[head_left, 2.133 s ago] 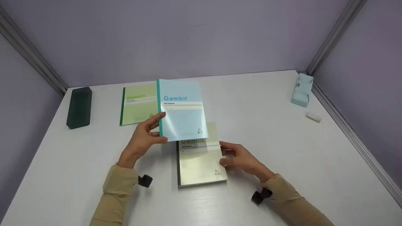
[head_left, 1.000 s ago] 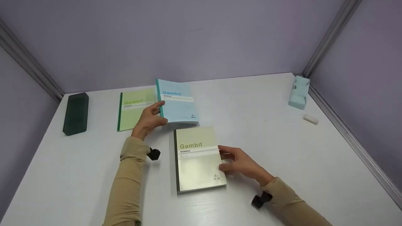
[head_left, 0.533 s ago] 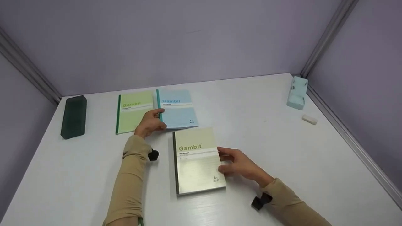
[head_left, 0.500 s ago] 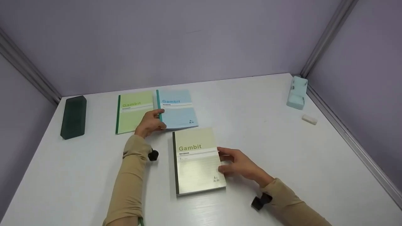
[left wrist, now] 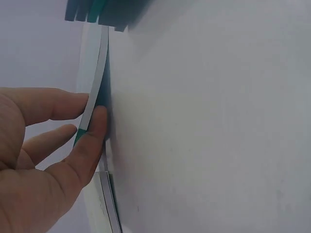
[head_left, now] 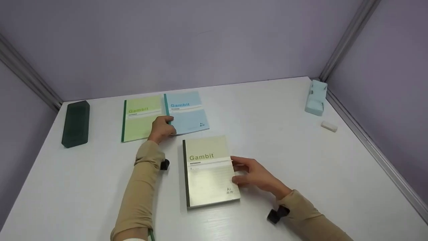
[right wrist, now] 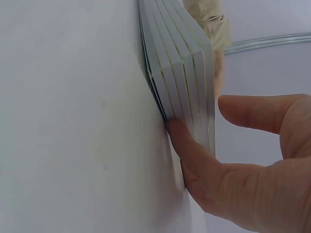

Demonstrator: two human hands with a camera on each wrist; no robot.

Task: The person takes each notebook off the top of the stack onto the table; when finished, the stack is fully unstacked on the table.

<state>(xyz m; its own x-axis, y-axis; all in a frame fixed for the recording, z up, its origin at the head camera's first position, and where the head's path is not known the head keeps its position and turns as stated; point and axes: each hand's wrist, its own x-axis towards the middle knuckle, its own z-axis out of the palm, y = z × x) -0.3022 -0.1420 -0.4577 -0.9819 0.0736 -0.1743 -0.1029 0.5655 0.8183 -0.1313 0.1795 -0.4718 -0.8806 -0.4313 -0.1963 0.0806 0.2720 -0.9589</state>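
Note:
In the head view my left hand (head_left: 162, 128) pinches the green-taped spine of a light-blue notebook (head_left: 189, 115). That notebook lies at the back, right beside a green notebook (head_left: 138, 124). Seen in the left wrist view, fingers (left wrist: 56, 104) are on both faces of the bent spine edge. My right hand (head_left: 255, 175) holds the right edge of a notebook stack (head_left: 210, 174) whose top cover is pale yellow-green with a dark spine. The right wrist view shows several notebooks in the stack (right wrist: 182, 77), with fingertips low against its edge and the thumb close to the top cover.
A dark green box-shaped case (head_left: 76, 124) stands at the table's back left. At the right, a light-blue case (head_left: 316, 97) lies near the corner with a white eraser (head_left: 329, 126) in front of it. Walls enclose the white table (head_left: 83, 187).
My left hand has carried the blue notebook from above the stack to the back and lowered it flat beside the green one. My right hand has stayed at the stack.

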